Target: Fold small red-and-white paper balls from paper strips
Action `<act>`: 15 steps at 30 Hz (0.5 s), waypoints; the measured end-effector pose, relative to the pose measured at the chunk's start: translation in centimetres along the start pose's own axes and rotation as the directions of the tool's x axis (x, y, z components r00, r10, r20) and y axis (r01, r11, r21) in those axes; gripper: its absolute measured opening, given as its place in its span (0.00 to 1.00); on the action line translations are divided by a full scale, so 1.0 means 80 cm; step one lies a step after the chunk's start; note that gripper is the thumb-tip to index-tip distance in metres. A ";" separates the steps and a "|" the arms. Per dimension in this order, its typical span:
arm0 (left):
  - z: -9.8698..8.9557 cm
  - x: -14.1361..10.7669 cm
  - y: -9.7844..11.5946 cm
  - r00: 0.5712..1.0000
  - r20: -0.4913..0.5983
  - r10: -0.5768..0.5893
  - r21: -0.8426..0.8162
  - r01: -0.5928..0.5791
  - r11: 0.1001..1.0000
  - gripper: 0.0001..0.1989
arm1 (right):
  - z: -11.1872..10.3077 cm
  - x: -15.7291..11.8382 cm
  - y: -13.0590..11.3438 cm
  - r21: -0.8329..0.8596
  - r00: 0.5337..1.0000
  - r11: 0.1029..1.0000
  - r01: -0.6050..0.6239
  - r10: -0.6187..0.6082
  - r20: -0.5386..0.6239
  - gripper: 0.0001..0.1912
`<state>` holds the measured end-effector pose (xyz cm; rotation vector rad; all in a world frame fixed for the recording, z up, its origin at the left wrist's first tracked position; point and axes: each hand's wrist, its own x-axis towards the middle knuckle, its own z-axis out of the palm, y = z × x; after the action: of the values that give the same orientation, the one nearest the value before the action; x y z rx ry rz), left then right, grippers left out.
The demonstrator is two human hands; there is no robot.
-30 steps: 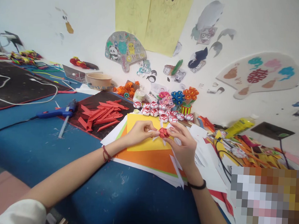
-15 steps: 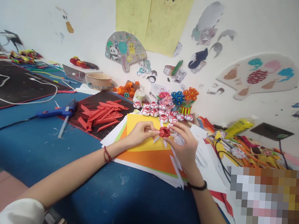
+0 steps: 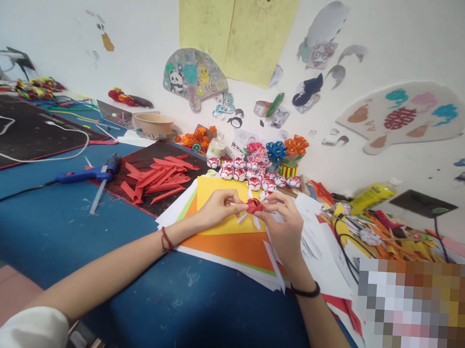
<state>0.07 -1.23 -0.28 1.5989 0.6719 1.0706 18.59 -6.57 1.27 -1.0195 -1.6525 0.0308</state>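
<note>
Between my two hands is a small folded red paper flower (image 3: 254, 205), with white paper strips (image 3: 244, 217) sticking out around it. My left hand (image 3: 223, 207) pinches its left side between thumb and fingertips. On the right side, my right hand (image 3: 285, 224) also grips it with thumb and forefinger. Both hands are over a stack of coloured sheets, with a yellow sheet (image 3: 211, 188) on top and an orange sheet (image 3: 228, 250) below. Just beyond my fingers sit several finished red-and-white paper flowers (image 3: 254, 183).
Left of the stack, folded red paper strips (image 3: 159, 177) lie piled on a dark mat (image 3: 113, 188). A blue glue gun (image 3: 86, 174) rests beside them, its cord trailing left. Scraps and a yellow bottle (image 3: 375, 197) crowd the right. A bowl (image 3: 153, 123) stands near the wall.
My right hand has shifted slightly left and its fingers have closed in more on the red flower, which has turned a little. My left hand stays nearly still.
</note>
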 end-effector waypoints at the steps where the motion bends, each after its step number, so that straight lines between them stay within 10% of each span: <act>1: -0.001 0.001 0.000 1.000 -0.011 0.005 0.002 -0.005 1.000 0.19 | 0.000 0.000 0.002 -0.015 1.000 1.000 -0.008 0.008 0.003 0.05; 15: -0.001 0.001 -0.003 0.999 -0.036 0.009 0.001 -0.009 1.000 0.18 | 0.001 -0.001 0.010 -0.064 0.996 0.996 0.055 -0.051 0.067 0.04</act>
<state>0.08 -1.04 -0.51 1.5884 0.6898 1.1079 19.01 -6.11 0.78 -1.0334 -1.7498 -0.0263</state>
